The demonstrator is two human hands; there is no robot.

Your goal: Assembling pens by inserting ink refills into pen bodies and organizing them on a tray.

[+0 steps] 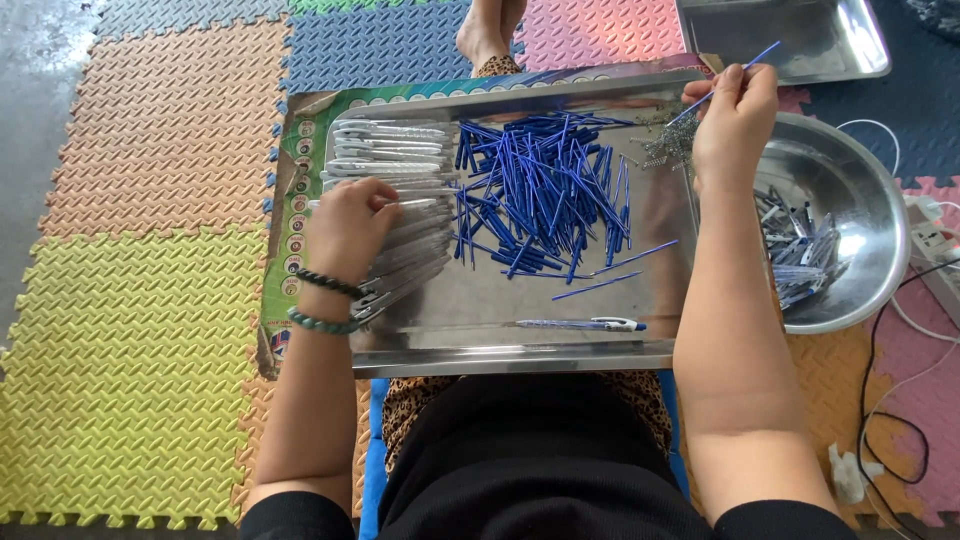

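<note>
My left hand [345, 228] lies knuckles up on the row of clear pen barrels [395, 165] at the left of the steel tray [520, 355], fingers curled onto them; whether it grips one I cannot tell. My right hand [735, 115], forearm stretched along the tray's right edge, pinches a blue refill [757, 56] at the far corner, beside small springs [668, 145]. Blue refills [540, 195] heap mid-tray. One assembled pen [580, 324] lies near me. A steel bowl [860, 190] of pens sits right.

Steel tray [520, 358] on foam-mat floor [150, 300]
</note>
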